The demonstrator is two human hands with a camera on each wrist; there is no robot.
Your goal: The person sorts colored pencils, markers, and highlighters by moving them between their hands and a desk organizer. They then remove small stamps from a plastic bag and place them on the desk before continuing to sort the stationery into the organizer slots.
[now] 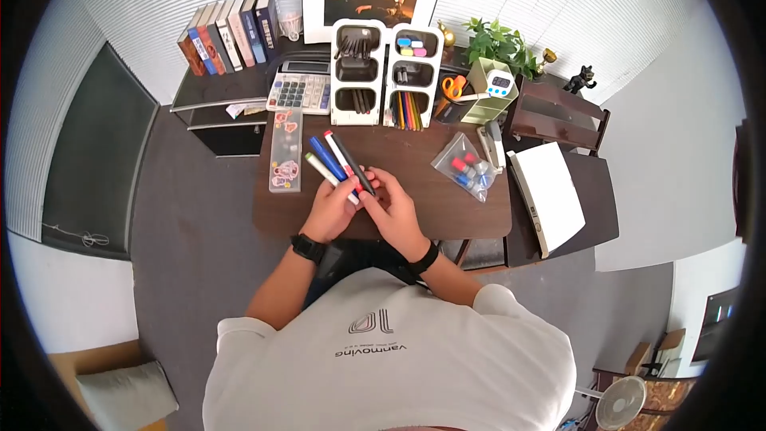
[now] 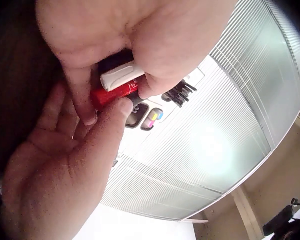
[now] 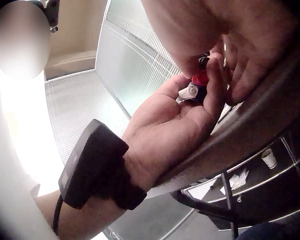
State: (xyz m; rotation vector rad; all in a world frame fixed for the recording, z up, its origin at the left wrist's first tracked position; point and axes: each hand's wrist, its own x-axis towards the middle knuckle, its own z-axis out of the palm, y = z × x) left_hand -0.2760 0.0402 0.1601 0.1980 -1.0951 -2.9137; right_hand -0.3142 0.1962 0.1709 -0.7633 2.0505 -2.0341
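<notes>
Several markers fan out from my left hand point(image 1: 330, 212), which grips them near their lower ends over the desk's front part. Among them are a white marker with a green end point(image 1: 321, 166), a blue marker point(image 1: 325, 156), a white marker with a red end point(image 1: 336, 151) and a black marker point(image 1: 351, 161). My right hand point(image 1: 396, 211) meets the left at the bundle, its thumb and fingers pinching the black marker's lower end. In the left wrist view, a white marker end point(image 2: 121, 76) and a red marker end point(image 2: 110, 95) show between both hands.
Two white organizers point(image 1: 357, 118) with pens and erasers stand at the desk's back. Left are a calculator point(image 1: 297, 92) and a flat pencil case point(image 1: 285, 152). Right lie a clear bag point(image 1: 469, 166) of red and blue pieces, a stapler point(image 1: 492, 146) and a pen cup point(image 1: 455, 108) with orange scissors.
</notes>
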